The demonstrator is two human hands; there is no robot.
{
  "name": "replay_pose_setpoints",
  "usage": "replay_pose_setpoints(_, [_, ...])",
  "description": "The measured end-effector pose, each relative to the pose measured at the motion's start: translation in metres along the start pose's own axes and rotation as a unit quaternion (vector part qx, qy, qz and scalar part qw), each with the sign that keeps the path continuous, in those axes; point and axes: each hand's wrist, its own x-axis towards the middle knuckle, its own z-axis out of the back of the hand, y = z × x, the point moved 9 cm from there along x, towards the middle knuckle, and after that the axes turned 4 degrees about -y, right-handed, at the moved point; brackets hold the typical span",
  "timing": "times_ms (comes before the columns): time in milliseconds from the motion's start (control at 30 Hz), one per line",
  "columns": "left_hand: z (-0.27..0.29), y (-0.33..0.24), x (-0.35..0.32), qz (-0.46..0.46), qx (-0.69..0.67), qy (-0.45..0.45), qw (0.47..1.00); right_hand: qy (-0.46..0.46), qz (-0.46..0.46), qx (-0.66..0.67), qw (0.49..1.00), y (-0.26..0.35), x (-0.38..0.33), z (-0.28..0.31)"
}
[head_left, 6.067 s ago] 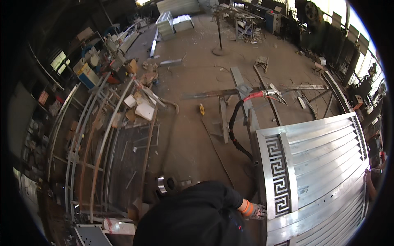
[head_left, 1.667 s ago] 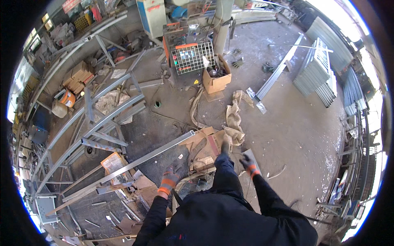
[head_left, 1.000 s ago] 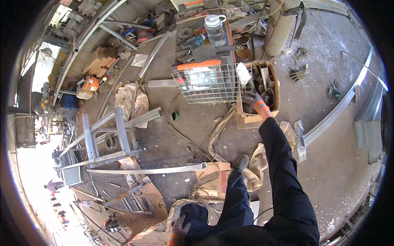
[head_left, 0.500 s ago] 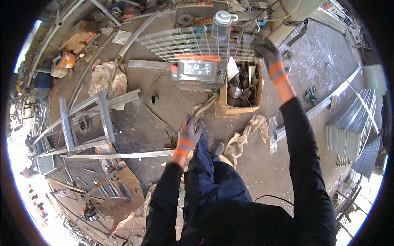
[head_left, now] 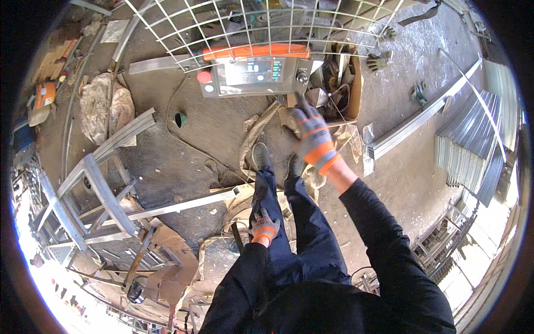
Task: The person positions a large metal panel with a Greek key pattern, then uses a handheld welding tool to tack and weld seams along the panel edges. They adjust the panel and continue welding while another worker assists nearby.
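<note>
My right hand (head_left: pixel 316 139), in a grey glove with orange bands, is raised just below the right end of a machine's control panel (head_left: pixel 255 78). Its fingers point away from me, apart from the thumb and slightly blurred, with nothing seen in them. The panel carries a lit screen (head_left: pixel 250 71), a red push button (head_left: pixel 204 77) and a black knob (head_left: pixel 302 76). An orange strip (head_left: pixel 256 52) and a white wire rack (head_left: pixel 267 25) rise behind it. My left hand (head_left: pixel 265 227), gloved alike, lies against my left thigh, fingers spread and holding nothing.
A cardboard box (head_left: pixel 356 92) of metal scraps stands right of the panel, with a loose glove (head_left: pixel 379 62) beyond. Welded metal frames (head_left: pixel 108 195) lie at left. Stacked corrugated sheets (head_left: pixel 464 147) and a long metal bar (head_left: pixel 425 133) lie at right. A cable (head_left: pixel 186 136) crosses the floor.
My right hand has come from beyond the box back toward me and left, to below the panel. My left hand has drawn down to my thigh. The panel and rack appear closer.
</note>
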Motion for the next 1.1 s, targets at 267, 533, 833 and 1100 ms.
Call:
replay_pose_setpoints(267, [-0.026, -0.023, 0.038, -0.049, 0.052, -0.095, 0.993, 0.056, 0.031, -0.087, 0.994, 0.020, 0.072, -0.081])
replay_pose_setpoints(533, [-0.030, -0.014, 0.038, -0.031, 0.057, -0.074, 0.995, 0.058, 0.068, -0.129, 0.988, 0.028, 0.104, -0.096])
replay_pose_setpoints(833, [-0.031, -0.010, 0.047, -0.051, 0.060, -0.110, 0.991, 0.147, 0.023, -0.149, 0.978, 0.020, 0.041, -0.097])
replay_pose_setpoints(1100, [-0.012, -0.017, 0.039, -0.041, 0.061, -0.110, 0.991, 0.118, 0.035, -0.141, 0.982, 0.014, 0.044, -0.104])
